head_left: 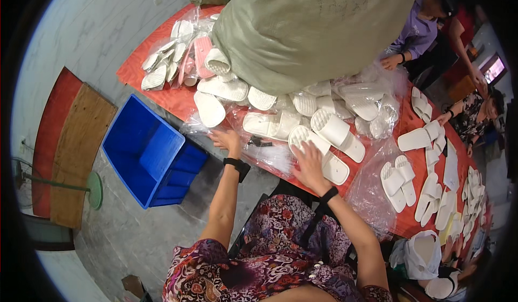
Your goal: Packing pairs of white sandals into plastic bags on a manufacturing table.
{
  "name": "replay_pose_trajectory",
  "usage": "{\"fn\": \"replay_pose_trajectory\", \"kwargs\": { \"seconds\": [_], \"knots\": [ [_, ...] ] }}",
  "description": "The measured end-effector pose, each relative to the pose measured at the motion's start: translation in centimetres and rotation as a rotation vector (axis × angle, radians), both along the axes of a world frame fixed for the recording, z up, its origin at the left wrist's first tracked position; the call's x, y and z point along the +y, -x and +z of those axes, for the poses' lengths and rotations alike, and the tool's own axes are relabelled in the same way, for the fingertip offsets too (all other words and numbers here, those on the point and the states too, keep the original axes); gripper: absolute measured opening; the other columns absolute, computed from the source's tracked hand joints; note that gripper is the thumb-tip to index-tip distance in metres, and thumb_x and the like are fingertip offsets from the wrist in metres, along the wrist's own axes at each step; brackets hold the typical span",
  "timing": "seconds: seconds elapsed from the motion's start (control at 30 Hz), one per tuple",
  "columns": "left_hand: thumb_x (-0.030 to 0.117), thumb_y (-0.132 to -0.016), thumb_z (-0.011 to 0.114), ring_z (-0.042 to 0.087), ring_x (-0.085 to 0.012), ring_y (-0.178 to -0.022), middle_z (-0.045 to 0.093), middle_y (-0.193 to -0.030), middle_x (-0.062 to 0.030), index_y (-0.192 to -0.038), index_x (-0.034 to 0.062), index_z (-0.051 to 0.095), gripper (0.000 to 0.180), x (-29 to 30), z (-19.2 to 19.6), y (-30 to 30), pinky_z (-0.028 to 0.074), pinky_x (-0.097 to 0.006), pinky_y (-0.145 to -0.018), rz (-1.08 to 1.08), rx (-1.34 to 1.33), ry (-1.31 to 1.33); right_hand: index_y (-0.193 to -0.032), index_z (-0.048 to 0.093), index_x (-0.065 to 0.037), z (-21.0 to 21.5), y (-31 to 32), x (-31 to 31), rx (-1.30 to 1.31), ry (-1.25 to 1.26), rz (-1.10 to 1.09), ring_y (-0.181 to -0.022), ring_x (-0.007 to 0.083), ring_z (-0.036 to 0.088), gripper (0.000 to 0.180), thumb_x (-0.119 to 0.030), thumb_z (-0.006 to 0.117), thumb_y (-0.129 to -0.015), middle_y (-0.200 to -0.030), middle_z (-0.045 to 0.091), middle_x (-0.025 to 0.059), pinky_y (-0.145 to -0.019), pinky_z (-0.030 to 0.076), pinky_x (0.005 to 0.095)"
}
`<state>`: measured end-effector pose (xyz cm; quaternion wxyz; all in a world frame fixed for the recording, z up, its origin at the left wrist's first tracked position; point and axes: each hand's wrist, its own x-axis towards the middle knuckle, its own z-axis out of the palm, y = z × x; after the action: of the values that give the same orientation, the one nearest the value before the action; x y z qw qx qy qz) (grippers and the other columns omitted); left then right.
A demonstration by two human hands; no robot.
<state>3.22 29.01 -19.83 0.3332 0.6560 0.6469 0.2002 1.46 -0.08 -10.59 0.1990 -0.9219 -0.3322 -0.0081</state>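
Observation:
My right hand (pixel 309 167) lies with its fingers spread over a white slide slipper (pixel 300 136) near the table's front edge. Beside that slipper sits a matching pair of white slippers (pixel 338 134). My left hand (pixel 225 142) is at the table edge, fingers stretched out against clear plastic film (pixel 195 123); I cannot make out a grip on it. Between my hands lies a bundle of clear plastic bags (pixel 272 155). Just beyond are a white slipper with a textured sole (pixel 209 109) and another white slipper (pixel 270 125).
A large olive woven sack (pixel 318 27) stands on the red-covered table (pixel 156 29), amid bagged slippers and a pink slipper (pixel 203 54). On the floor at left is a blue bin (pixel 156 156). More slipper pairs (pixel 397 179) lie at right, where other people (pixel 421 29) work.

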Motion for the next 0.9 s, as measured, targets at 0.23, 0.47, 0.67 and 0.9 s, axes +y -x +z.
{"fn": "replay_pose_trajectory", "kwargs": {
  "seconds": [0.23,0.47,0.67,0.9],
  "knots": [
    [0.010,-0.071,0.055,0.058,-0.0421,-0.099,0.056,-0.110,-0.0343,-0.103,-0.0128,0.057,0.040,2.2,-4.3,-1.8,0.045,-0.047,-0.084,-0.341,-0.086,-0.270,-0.130,0.049,-0.014,-2.9,-1.7,2.2,-0.061,0.197,0.169,-0.133,0.0377,0.027,0.069,-0.028,0.074,-0.068,-0.139,0.037,0.0180,-0.108,0.021,0.0545],
    [0.000,-0.070,0.052,0.035,-0.0486,-0.123,0.044,-0.126,-0.0365,-0.119,-0.0176,0.044,0.053,-4.1,-0.9,-4.2,0.026,-0.047,-0.106,-0.457,-0.376,-0.276,-0.128,0.051,-0.014,-4.5,-4.0,-2.9,-0.084,0.192,-0.023,-0.130,0.0346,0.033,0.059,-0.028,0.069,-0.073,-0.137,0.041,0.0170,-0.107,0.021,0.0531],
    [0.010,-0.070,0.063,0.043,-0.0401,-0.122,0.045,-0.128,-0.0302,-0.129,-0.0091,0.039,0.066,-4.0,-1.6,-2.4,0.032,-0.041,-0.104,-0.614,-0.563,0.003,-0.126,0.052,-0.015,-4.3,-5.5,-5.1,-0.066,0.134,-0.083,-0.130,0.0339,0.033,0.057,-0.019,0.069,-0.072,-0.135,0.042,0.0167,-0.108,0.021,0.0525],
    [0.022,-0.083,0.066,0.050,-0.0211,-0.100,0.049,-0.113,-0.0107,-0.123,0.0032,0.041,0.051,-4.5,2.9,4.6,0.047,-0.032,-0.072,0.007,-1.080,0.496,-0.124,0.047,-0.002,-2.9,-4.2,-6.4,0.027,-0.159,-0.126,-0.122,0.0388,0.038,0.058,-0.007,0.062,-0.068,-0.126,0.043,0.0214,-0.105,0.027,0.0499]
  ]
}}
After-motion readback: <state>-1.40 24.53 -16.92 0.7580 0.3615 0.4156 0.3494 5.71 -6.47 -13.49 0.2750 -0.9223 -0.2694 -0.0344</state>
